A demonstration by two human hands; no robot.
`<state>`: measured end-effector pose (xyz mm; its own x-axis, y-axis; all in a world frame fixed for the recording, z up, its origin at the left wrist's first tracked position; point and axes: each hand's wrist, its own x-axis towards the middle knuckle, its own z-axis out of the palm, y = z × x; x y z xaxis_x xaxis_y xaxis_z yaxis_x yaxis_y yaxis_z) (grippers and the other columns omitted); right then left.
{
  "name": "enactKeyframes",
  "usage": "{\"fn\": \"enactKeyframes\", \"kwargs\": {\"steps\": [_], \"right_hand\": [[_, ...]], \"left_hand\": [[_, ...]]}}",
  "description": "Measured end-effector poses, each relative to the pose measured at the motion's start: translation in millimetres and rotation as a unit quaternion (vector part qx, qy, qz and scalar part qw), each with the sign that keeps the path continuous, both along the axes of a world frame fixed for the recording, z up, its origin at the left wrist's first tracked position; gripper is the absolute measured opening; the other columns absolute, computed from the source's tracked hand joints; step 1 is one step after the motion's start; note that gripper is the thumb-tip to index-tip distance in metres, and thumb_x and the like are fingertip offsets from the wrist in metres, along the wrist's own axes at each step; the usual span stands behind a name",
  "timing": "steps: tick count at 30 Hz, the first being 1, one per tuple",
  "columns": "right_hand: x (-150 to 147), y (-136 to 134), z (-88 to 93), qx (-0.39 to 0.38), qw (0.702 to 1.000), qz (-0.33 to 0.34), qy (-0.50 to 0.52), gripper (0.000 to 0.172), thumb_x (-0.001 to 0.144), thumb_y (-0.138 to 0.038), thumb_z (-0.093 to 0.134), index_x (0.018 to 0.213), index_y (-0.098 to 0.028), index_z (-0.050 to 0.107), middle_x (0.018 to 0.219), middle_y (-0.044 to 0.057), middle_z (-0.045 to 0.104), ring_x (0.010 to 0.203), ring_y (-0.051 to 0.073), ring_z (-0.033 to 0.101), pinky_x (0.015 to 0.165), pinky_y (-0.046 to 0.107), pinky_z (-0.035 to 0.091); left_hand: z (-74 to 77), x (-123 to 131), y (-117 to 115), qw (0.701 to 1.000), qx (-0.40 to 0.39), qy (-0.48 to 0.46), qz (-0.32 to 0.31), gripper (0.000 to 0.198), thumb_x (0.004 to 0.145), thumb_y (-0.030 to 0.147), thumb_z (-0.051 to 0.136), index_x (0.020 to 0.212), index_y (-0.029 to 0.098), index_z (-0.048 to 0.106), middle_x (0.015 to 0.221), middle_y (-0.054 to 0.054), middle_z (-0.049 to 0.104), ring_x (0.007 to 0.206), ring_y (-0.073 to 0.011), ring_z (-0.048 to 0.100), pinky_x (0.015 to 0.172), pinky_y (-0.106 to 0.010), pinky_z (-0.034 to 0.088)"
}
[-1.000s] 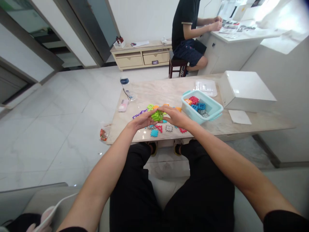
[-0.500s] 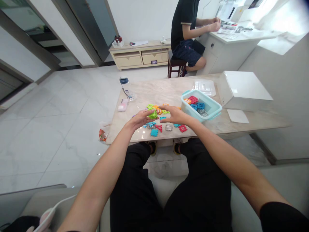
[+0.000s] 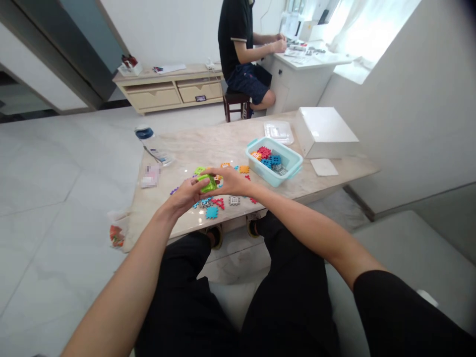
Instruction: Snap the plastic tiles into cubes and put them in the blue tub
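A bright green stack or block of interlocking toy tiles (image 3: 207, 183) is held above the near part of the table. My left hand (image 3: 186, 196) grips it from the left, fingers closed on it. From the right, my right hand (image 3: 231, 181) reaches round it, index finger over the top and thumb at the side; part of the block is hidden by the fingers. Below lie loose notched tiles: a light blue tile (image 3: 211, 212), a red triangular tile (image 3: 218, 203) and a grey tile (image 3: 234, 200). An orange tile (image 3: 244, 169) lies to the right of my hands.
A pale blue tub (image 3: 293, 172) holding red, orange, blue and grey tiles stands right, with a clear lid (image 3: 278, 132) and white box (image 3: 327, 129) behind. A bottle (image 3: 154, 148) lies or stands at the left. Across the room a person (image 3: 238, 44) sits at a white desk.
My right hand has closed in from the right and now touches the green block in my left hand. The camera view has swung to the right.
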<state>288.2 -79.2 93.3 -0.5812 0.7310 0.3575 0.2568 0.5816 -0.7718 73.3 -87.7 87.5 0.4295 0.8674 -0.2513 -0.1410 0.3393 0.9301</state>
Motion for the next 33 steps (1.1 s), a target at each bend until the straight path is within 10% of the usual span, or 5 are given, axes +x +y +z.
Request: {"fn": "enactKeyframes", "kwargs": {"steps": [33], "right_hand": [[-14,1,-9.2,0.012,0.999,-0.05,0.002,0.06,0.078,-0.052,0.091,0.125,-0.019,0.076,0.117,0.009,0.079,0.106,0.026,0.074,0.099,0.039,0.058]], "left_hand": [[-8.1,4,-12,0.993,-0.024,-0.114,0.034,0.05,0.077,0.05,0.096,0.107,0.014,0.08,0.1,-0.012,0.081,0.093,-0.0222,0.078,0.079,-0.027,0.061]]}}
